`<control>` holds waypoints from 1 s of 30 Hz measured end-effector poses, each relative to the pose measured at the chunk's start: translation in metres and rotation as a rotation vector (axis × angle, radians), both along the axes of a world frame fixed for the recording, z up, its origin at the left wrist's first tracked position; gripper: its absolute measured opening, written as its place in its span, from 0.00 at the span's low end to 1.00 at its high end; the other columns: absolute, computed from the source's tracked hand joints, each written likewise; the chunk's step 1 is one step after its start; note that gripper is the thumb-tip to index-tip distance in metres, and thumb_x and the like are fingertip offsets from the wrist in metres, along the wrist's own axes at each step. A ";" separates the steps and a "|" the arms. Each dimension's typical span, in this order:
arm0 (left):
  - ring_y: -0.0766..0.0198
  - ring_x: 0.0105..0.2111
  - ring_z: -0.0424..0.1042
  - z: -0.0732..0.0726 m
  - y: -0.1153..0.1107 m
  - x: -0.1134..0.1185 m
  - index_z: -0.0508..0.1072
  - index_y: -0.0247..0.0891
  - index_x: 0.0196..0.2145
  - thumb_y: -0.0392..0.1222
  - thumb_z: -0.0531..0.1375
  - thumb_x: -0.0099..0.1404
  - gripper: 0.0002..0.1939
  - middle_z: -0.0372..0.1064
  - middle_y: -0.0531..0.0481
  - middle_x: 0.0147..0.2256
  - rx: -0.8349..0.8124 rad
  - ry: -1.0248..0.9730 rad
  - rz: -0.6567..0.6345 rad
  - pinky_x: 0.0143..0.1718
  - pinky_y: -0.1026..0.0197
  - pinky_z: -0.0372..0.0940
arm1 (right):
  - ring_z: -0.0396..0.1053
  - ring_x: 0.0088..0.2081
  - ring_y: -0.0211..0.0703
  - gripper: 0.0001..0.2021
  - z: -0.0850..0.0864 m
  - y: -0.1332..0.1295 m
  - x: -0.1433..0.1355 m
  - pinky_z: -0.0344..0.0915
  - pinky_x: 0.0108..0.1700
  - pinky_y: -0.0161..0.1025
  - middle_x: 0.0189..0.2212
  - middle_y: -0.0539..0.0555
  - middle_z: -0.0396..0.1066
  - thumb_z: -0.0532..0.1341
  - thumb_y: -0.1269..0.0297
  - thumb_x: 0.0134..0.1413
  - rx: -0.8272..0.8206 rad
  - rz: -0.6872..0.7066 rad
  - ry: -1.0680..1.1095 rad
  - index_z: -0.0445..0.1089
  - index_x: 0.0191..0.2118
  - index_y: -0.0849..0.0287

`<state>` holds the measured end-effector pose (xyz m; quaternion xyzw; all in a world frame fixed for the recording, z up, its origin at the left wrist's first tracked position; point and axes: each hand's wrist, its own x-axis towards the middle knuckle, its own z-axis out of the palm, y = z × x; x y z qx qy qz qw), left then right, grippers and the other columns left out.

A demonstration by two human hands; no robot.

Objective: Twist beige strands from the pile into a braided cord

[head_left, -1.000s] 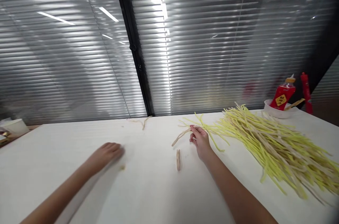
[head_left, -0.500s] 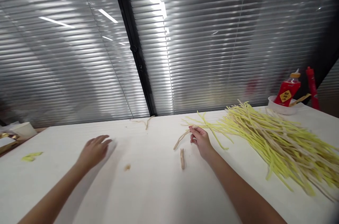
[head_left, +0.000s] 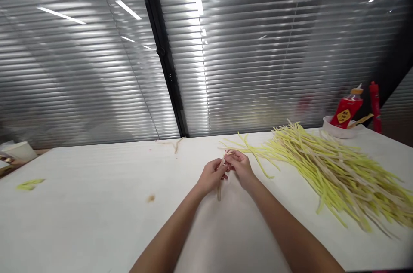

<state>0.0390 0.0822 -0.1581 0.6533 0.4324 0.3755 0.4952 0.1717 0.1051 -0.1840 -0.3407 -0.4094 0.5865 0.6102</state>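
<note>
My right hand [head_left: 243, 170] pinches a beige pipe cleaner [head_left: 222, 161] near the middle of the table. The fingers of my left hand [head_left: 209, 177] are closed on the same pipe cleaner, touching those of the right. Much of it is hidden by the fingers. Just below my left hand, a short folded beige piece [head_left: 219, 193] shows, its upper end covered; I cannot tell whether it lies on the table or hangs from the hand. To the right is a large pile of yellow and beige pipe cleaners [head_left: 325, 170], with several loose yellow ones reaching towards my right hand.
The white table [head_left: 97, 221] ends at a window with blinds [head_left: 245, 71]. At the back right, a red bottle [head_left: 345, 111] stands tilted in a white bowl [head_left: 338, 131], beside a red tube [head_left: 374, 107]. A beige branched piece [head_left: 176, 145] and a folded yellow piece [head_left: 29, 184] lie further left.
My left hand has come across from the left, open before, and has closed on the beige pipe cleaner beside my right hand. The right hand stays near the same place.
</note>
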 end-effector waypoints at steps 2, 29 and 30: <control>0.66 0.24 0.69 -0.006 -0.003 0.005 0.69 0.35 0.32 0.54 0.57 0.58 0.17 0.68 0.49 0.29 -0.104 -0.136 0.007 0.27 0.63 0.64 | 0.61 0.18 0.31 0.17 0.001 0.000 0.000 0.58 0.21 0.30 0.20 0.47 0.70 0.69 0.57 0.37 0.029 0.005 -0.019 0.69 0.34 0.58; 0.78 0.11 0.46 -0.008 -0.007 -0.004 0.70 0.33 0.30 0.53 0.58 0.58 0.17 0.57 0.58 0.17 -0.256 -0.368 0.097 0.13 0.69 0.37 | 0.57 0.18 0.30 0.10 0.003 -0.001 -0.006 0.60 0.23 0.31 0.19 0.44 0.60 0.63 0.58 0.46 0.009 0.026 0.012 0.65 0.25 0.59; 0.78 0.11 0.46 -0.008 -0.007 -0.004 0.70 0.33 0.30 0.52 0.58 0.58 0.17 0.57 0.58 0.17 -0.272 -0.375 0.089 0.13 0.69 0.37 | 0.57 0.18 0.30 0.10 0.002 -0.001 -0.006 0.60 0.23 0.31 0.19 0.44 0.59 0.63 0.58 0.46 -0.005 0.041 0.050 0.64 0.25 0.58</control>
